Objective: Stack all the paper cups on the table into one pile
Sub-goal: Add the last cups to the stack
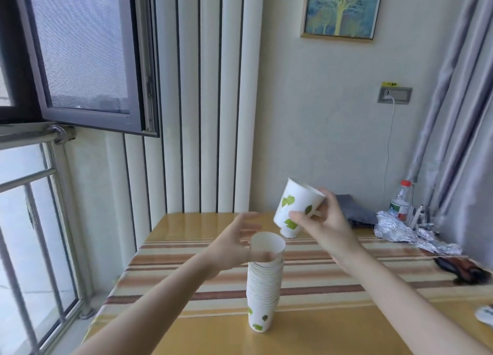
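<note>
head view | worn on head, facing forward and slightly down over table (346, 301) toward wall corner | close: both forearms enter from bottom edge, cup stack (262, 288) near centre | wide-angle, window (80, 61) bowed at left | single view, nothing shared

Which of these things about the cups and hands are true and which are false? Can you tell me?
1. The right hand holds a paper cup in the air. True.
2. That cup has red stars on it. False: it has green leaves.
3. The left hand is at the top of the cup stack. True.
4. The stack lies on its side. False: it stands upright on the table.
5. A bottle with a red cap stands at the far right. True.
</note>
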Demonstrator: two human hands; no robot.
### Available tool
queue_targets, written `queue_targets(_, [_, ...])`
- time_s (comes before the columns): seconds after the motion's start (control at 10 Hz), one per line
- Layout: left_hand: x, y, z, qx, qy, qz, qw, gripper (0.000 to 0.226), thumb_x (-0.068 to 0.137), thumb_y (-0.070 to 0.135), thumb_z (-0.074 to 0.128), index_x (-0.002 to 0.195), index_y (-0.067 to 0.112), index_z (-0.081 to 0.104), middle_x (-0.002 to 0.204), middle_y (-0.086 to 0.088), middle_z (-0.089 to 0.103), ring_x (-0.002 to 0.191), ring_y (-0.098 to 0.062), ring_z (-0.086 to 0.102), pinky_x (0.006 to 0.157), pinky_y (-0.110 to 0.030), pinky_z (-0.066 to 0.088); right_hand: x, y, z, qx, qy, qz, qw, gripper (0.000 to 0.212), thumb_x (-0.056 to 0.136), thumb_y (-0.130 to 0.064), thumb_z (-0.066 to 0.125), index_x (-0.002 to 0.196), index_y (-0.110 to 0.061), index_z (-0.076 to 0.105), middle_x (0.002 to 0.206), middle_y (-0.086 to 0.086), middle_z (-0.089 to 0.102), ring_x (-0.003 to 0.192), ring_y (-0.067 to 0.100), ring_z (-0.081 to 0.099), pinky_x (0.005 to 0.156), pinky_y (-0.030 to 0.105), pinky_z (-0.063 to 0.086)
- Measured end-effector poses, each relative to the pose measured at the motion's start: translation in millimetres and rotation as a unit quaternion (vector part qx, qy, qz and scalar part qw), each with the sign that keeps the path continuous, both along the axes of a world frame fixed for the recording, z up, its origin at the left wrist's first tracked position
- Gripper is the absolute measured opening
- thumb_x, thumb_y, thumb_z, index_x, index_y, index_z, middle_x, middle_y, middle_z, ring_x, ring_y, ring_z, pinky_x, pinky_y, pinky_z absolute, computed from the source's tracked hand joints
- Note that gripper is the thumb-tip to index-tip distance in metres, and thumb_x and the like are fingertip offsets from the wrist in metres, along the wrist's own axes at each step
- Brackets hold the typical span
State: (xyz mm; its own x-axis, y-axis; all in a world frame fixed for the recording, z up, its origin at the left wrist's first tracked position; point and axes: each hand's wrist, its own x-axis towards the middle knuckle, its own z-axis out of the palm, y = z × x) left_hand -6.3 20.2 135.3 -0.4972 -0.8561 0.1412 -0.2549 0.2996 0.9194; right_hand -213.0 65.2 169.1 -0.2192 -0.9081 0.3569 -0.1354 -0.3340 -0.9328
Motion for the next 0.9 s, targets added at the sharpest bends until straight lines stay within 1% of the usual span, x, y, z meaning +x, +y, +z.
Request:
queue_targets(0.1, [10.2,-2.1,-0.6,0.004,0.022,0.016,1.000,0.084,0.066,0.042,0.085,0.137,0.035,0.041,0.136,0.009,0.053,0.126,-0.009,0.051,0.101,-0.031,0.046,16.2,-6.4,-15.6,-0.002,0.060,0.018,0.998,0.072,0.070,-0.010,0.082,0.128,-0.024,0.041,0.120,0.007,0.061,0.097,0.014,0.067,0.074,0.029,0.060])
queue_targets(0.2, [14.9,-2.5,2.1,0.010,0.037,0.025,0.999,0.070,0.072,0.052,0.077,0.134,0.037,0.047,0.134,0.012,0.056,0.126,-0.007,0.053,0.105,-0.037,0.046,21.9,-8.9,-36.2,0.022,0.115,0.027,0.993,0.084,0.056,-0.038,0.086,0.128,-0.033,0.041,0.125,-0.005,0.059,0.112,0.011,0.061,0.093,0.036,0.054])
queue_targets(0.3, [13.1,-4.0,1.9,0.015,0.040,0.018,0.999,0.060,0.082,0.054,0.067,0.135,0.033,0.047,0.133,0.012,0.058,0.122,-0.006,0.055,0.100,-0.030,0.046,17.2,-6.0,-47.9,0.068,0.149,0.057,0.985,0.110,0.047,-0.054,0.086,0.140,-0.037,0.029,0.133,-0.013,0.046,0.126,0.003,0.044,0.103,0.033,0.042])
queue_targets(0.4, [7.9,-13.1,-3.6,0.031,0.046,0.024,0.998,0.052,0.088,0.054,0.058,0.134,0.030,0.050,0.133,0.009,0.059,0.121,-0.006,0.056,0.105,-0.032,0.044,1.8,-13.6,-47.7,0.084,0.078,0.064,0.991,0.102,0.056,-0.072,0.072,0.141,-0.035,0.030,0.138,-0.007,0.043,0.129,0.007,0.043,0.108,0.039,0.039])
queue_targets(0.5, [2.3,-32.3,-12.7,0.064,0.071,0.029,0.995,0.047,0.092,0.053,0.052,0.131,0.026,0.053,0.129,0.007,0.063,0.119,-0.005,0.058,0.104,-0.029,0.045,-21.6,-57.4,-50.0,0.114,0.042,-0.024,0.992,0.056,0.088,-0.059,0.049,0.132,-0.026,0.042,0.134,-0.001,0.051,0.116,0.012,0.052,0.106,0.040,0.040])
queue_targets(0.6, [-2.4,-40.6,-25.6,0.112,0.092,0.037,0.989,0.044,0.092,0.054,0.051,0.127,0.028,0.057,0.124,0.009,0.068,0.115,-0.005,0.062,0.102,-0.029,0.046,-51.2,-123.5,-64.0,0.191,0.145,-0.121,0.963,0.056,0.088,-0.047,0.056,0.136,-0.023,0.041,0.137,0.006,0.048,0.111,0.021,0.052,0.091,0.034,0.042])
queue_targets(0.7, [-10.0,-41.2,-54.4,0.144,0.107,0.022,0.984,0.044,0.081,0.063,0.057,0.118,0.040,0.066,0.127,0.011,0.066,0.120,-0.005,0.060,0.108,-0.033,0.042,-74.3,-189.0,-77.7,0.248,0.259,-0.145,0.922,0.068,0.081,-0.040,0.062,0.142,-0.024,0.036,0.144,0.011,0.038,0.118,0.027,0.053,0.085,0.031,0.043])
queue_targets(0.8, [-17.7,-55.6,-77.3,0.075,0.153,-0.018,0.985,0.053,0.072,0.064,0.055,0.117,0.038,0.067,0.125,0.014,0.067,0.120,-0.004,0.059,0.110,-0.033,0.040,-81.9,-244.9,-89.1,0.276,0.351,-0.141,0.884,0.076,0.075,-0.046,0.063,0.143,-0.030,0.034,0.141,0.010,0.037,0.121,0.029,0.050,0.097,0.036,0.044])
queue_targets(0.9, [-66.8,-41.5,-174.4,0.171,0.200,-0.018,0.965,0.054,0.075,0.063,0.053,0.118,0.033,0.068,0.123,0.010,0.069,0.119,-0.007,0.061,0.108,-0.034,0.042,-79.7,-285.5,-102.6,0.296,0.444,-0.124,0.836,0.078,0.075,-0.054,0.061,0.144,-0.039,0.028,0.144,0.006,0.028,0.127,0.033,0.041,0.101,0.040,0.041])
